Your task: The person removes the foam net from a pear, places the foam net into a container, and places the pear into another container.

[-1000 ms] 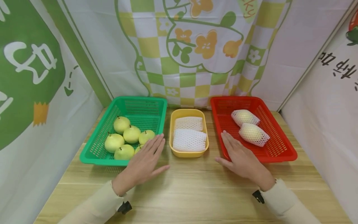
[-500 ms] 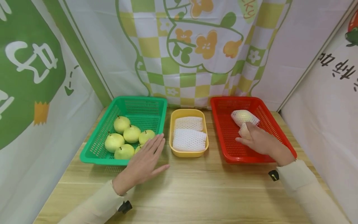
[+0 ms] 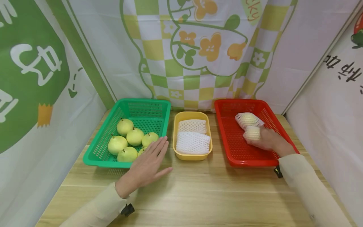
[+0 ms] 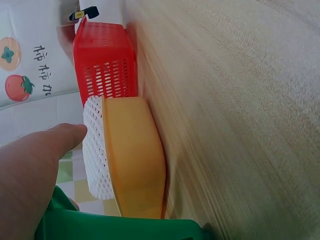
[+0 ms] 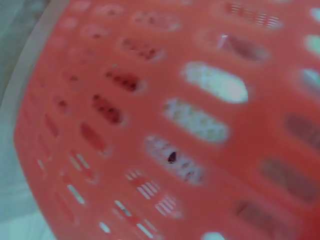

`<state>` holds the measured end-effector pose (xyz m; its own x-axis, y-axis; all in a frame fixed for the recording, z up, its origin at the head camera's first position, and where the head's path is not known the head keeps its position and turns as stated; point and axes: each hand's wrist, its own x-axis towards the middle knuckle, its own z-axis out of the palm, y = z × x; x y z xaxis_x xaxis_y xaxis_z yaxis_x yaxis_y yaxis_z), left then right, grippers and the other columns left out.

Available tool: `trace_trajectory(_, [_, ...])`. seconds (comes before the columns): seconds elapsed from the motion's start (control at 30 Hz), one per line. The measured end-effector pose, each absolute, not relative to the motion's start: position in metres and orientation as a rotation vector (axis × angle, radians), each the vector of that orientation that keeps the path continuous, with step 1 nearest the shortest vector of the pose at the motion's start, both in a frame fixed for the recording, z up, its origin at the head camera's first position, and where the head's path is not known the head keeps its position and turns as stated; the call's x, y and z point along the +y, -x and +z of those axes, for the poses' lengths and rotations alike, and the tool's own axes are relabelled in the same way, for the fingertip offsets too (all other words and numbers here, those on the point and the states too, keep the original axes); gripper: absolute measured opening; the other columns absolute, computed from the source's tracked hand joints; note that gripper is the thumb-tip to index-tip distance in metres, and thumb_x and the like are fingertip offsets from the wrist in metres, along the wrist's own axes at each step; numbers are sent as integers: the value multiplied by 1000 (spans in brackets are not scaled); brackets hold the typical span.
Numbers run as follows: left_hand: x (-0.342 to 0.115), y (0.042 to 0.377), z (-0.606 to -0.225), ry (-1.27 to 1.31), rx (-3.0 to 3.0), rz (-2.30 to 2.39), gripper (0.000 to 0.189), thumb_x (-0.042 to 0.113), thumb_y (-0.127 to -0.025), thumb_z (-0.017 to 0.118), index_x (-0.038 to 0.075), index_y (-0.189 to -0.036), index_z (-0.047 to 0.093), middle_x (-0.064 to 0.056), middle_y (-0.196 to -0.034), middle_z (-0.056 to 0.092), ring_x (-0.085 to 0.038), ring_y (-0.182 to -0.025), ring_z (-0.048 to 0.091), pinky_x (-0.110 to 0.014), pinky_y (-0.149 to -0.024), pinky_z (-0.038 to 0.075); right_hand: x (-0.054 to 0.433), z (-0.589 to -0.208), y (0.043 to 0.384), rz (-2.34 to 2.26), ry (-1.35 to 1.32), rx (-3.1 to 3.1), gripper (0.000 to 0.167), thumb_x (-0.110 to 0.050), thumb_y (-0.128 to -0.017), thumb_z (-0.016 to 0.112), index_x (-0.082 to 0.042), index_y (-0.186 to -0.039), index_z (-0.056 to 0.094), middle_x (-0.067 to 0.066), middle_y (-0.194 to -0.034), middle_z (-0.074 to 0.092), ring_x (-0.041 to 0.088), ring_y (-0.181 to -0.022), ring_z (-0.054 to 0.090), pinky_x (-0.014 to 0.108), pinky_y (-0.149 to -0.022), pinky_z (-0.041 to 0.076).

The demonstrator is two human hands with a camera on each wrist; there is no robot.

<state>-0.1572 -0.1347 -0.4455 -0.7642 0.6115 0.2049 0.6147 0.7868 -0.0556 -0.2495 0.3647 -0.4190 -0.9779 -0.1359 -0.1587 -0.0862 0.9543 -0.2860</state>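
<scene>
In the head view my right hand [image 3: 267, 139] reaches into the red basket [image 3: 244, 162] and grips a pear in a white foam net [image 3: 251, 133]. Another net-wrapped pear [image 3: 249, 119] lies just behind it. The right wrist view is filled by the basket's red slotted wall [image 5: 245, 145], with white netting glimpsed through the slots. My left hand [image 3: 147, 164] lies with straight fingers over the front right corner of the green basket [image 3: 106, 163], partly covering one of several yellow-green pears [image 3: 135, 136]. It holds nothing.
Between the baskets stands a small yellow tub [image 3: 193, 157] with white foam nets [image 3: 193, 143] inside. In the left wrist view the tub's side [image 4: 137, 155] is close to my left thumb. Printed curtains [image 3: 181, 78] enclose the wooden table [image 3: 198, 195] at the back and sides.
My right hand has moved right from the red basket's left rim, over the front wrapped pear, and taken hold of it. The left hand has stayed where it was.
</scene>
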Motion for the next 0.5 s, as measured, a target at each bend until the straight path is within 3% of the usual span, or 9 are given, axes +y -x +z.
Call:
trace_trajectory(0.27, [-134,157,-446,950,-2763,-28,94,61,-103,56,-6,-163,29,-23,-174,23,-38,-163,24,-50,-132,27,372,-430,257,-451,180,2946,86,-50,-91,78,16,-134,43,32,-118,61,42,-99,60,59,-92,55])
trace_trajectory(0.5, [-133,158,-447,951,-2760,-14,93,60,-103,57,-6,-163,30,-23,-174,24,-38,-162,26,-50,-132,28,372,-436,261,-375,224,3052,67,-54,-91,76,8,-108,56,16,-86,60,28,-73,57,41,-68,53])
